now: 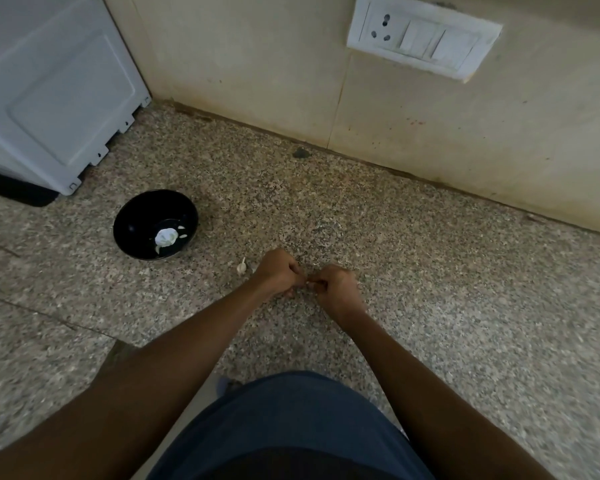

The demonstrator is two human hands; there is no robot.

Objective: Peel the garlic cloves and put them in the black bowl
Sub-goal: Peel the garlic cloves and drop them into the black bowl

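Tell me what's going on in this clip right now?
A person stands at a speckled stone counter, left hand and right hand brought together over it, fingers curled on something small and pale between them, probably a garlic clove being peeled. Another garlic clove lies on the counter beside the left hand. The black bowl, further left, already holds some pale pieces.

A speckled granite tabletop [413,271] fills most of the view. Behind it stands a cream wall [257,64] with some stains and small red marks. On the wall, at the upper right, is a white switch plate [425,38] with one socket and switches beside it. At the upper left stands a white appliance [49,84] on a black base. A small dark spot [301,153] lies near the wall.
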